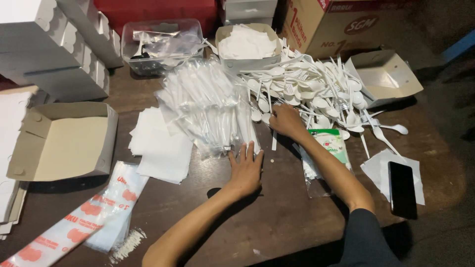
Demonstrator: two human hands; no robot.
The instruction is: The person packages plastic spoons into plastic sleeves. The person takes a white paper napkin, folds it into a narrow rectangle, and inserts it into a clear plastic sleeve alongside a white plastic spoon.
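My left hand (245,168) lies flat on the brown table (277,212), fingers spread, fingertips touching the near edge of a pile of clear-wrapped plastic cutlery packets (208,106). My right hand (286,121) reaches forward and its fingers curl into the edge of a heap of loose white plastic spoons and forks (316,91); whether it grips one is hidden. A stack of white paper napkins (161,146) sits left of the packets.
An open cardboard box (64,143) stands at left, another open box (388,76) at far right. A box of white napkins (247,44) and a clear tub (161,44) sit at the back. A black phone (402,188) lies on paper at right. Printed plastic bags (94,212) lie at front left.
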